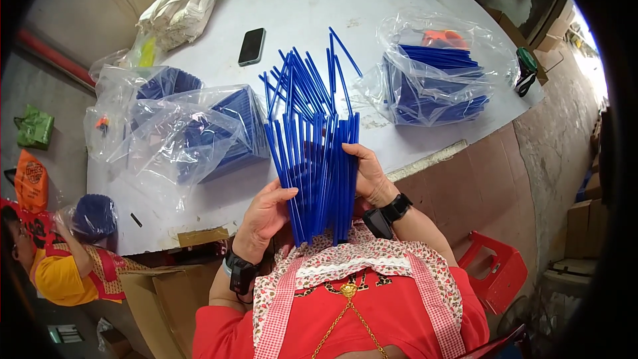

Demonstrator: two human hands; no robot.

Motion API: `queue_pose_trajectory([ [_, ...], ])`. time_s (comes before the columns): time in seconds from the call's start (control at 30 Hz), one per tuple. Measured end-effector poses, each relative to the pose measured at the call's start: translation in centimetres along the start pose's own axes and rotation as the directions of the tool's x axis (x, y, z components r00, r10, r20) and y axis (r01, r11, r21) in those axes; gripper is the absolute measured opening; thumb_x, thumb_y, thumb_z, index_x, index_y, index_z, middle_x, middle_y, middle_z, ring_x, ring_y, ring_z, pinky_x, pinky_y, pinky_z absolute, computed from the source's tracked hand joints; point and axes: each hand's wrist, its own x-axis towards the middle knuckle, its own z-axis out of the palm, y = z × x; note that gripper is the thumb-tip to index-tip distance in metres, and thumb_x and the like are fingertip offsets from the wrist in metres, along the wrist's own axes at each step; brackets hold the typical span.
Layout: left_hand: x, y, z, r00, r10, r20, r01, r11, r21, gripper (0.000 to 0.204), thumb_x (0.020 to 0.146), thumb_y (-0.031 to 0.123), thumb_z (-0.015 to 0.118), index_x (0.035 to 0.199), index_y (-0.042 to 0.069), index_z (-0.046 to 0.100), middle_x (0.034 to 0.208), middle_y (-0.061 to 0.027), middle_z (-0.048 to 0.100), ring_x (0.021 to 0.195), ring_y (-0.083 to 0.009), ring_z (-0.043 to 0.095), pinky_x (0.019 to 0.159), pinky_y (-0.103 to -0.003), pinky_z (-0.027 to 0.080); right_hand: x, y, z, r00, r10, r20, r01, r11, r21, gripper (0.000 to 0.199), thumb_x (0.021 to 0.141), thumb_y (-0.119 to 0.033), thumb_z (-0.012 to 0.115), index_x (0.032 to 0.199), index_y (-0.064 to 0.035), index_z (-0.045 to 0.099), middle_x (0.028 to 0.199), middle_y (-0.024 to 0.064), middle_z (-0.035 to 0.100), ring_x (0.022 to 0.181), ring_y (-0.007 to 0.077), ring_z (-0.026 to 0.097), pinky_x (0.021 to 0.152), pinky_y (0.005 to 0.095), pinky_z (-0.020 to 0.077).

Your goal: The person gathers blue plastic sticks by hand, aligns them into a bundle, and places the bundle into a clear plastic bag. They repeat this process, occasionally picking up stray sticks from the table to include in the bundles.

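Partway, apparently

A bundle of blue sticks (337, 179) is gripped mid-frame by left hand (264, 214) and right hand (369, 176). Bagged stacks (438, 86), left and upper right, can probably be called done; loose sticks (319, 81) above aren't gathered yet.

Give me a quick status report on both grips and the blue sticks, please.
Left grip and right grip holding bundle of blue sticks from either side. Other blue sticks splayed just beyond. Nothing seen blocking either grip.
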Motion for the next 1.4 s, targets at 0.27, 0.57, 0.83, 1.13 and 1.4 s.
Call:
queue_pose_trajectory([
  [0.27,1.1,-2.1,0.8,0.995,0.094,-0.024,-0.090,0.988,0.129,0.050,0.083,0.000,0.062,0.130,0.002,0.045,0.114,-0.0099,0.060,0.100,-0.0187,0.062,0.089,-0.035,0.051,0.8,1.3,1.4,0.999,-0.021,-0.041,0.016,0.992,-0.124,0.045,0.092,-0.019,0.049,0.131,0.0023,0.046,0.121,0.0185,0.059,0.111,0.0275,0.059,0.097,0.0415,0.0472],
  [0.57,2.8,-4.0,1.3,0.989,0.147,-0.034,-0.122,0.914,0.386,0.046,0.075,0.005,0.072,0.116,0.002,0.051,0.097,-0.0077,0.061,0.085,-0.0185,0.063,0.077,-0.033,0.052,1.7,3.1,4.2,0.969,-0.237,-0.066,0.150,0.779,-0.609,0.050,0.091,-0.029,0.057,0.130,0.0000,0.046,0.124,0.0159,0.057,0.112,0.0227,0.057,0.096,0.0360,0.0463],
  [0.83,1.6,-2.8,0.3,0.981,-0.175,0.085,0.161,0.975,0.153,0.048,0.074,0.011,0.073,0.115,0.001,0.050,0.093,-0.0105,0.062,0.082,-0.0212,0.064,0.076,-0.036,0.053,1.1,1.8,5.3,0.992,0.025,0.126,0.050,0.827,-0.560,0.055,0.087,-0.029,0.064,0.131,-0.0025,0.045,0.119,0.0157,0.059,0.110,0.0242,0.058,0.093,0.0372,0.0487],
  [1.13,1.5,-4.2,-1.3,0.904,0.427,-0.001,-0.261,0.557,0.789,0.047,0.077,0.012,0.073,0.117,0.000,0.050,0.101,-0.0157,0.064,0.090,-0.0249,0.066,0.080,-0.037,0.055,4.3,1.7,6.4,0.911,-0.408,-0.067,0.200,0.576,-0.792,0.058,0.087,-0.036,0.063,0.134,-0.0070,0.044,0.116,0.0141,0.062,0.106,0.0250,0.061,0.096,0.0416,0.0468],
  [1.4,-0.4,-1.3,-2.0,0.999,0.019,-0.029,-0.014,0.987,0.159,0.052,0.076,0.007,0.074,0.122,0.001,0.051,0.105,-0.0154,0.064,0.090,-0.0255,0.067,0.081,-0.037,0.055,5.6,1.8,6.1,0.988,-0.082,0.128,0.114,0.958,-0.265,0.057,0.096,-0.049,0.045,0.136,-0.0095,0.042,0.124,0.0075,0.058,0.113,0.0207,0.056,0.098,0.0363,0.0445],
])
